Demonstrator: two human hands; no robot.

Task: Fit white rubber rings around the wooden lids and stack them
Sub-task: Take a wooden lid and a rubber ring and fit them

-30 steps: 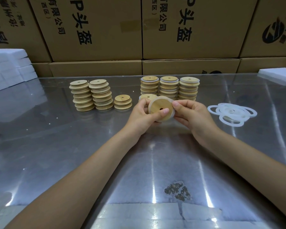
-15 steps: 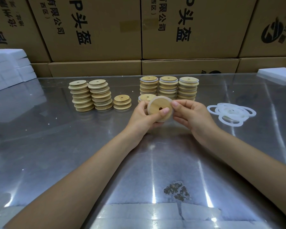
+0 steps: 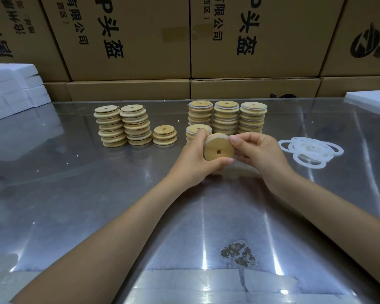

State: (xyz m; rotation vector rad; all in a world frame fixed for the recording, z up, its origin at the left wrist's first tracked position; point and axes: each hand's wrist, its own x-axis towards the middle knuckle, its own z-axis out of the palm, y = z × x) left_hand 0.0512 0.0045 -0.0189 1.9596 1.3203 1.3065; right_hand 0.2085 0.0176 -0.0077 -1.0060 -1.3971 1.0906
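A round wooden lid (image 3: 217,148) with a small centre hole is held upright above the metal table, its face tilted toward me. My left hand (image 3: 195,159) grips it from the left, thumb under its lower edge. My right hand (image 3: 259,154) pinches its upper right rim, where a strip of white ring shows behind the wood. Loose white rubber rings (image 3: 309,150) lie in a pile to the right. Plain lid stacks (image 3: 123,126) stand at the left, with a short plain stack (image 3: 164,135) beside them. Ringed lid stacks (image 3: 227,117) stand behind my hands.
A short ringed stack (image 3: 194,130) sits just behind my left hand. Cardboard boxes (image 3: 130,40) wall off the back of the steel table (image 3: 97,194). White foam blocks (image 3: 11,91) sit at the far left, another white slab (image 3: 371,99) at the far right.
The lid has turned a little in my hands and my right fingers have shifted up along its rim. Both hands stay in about the same place.
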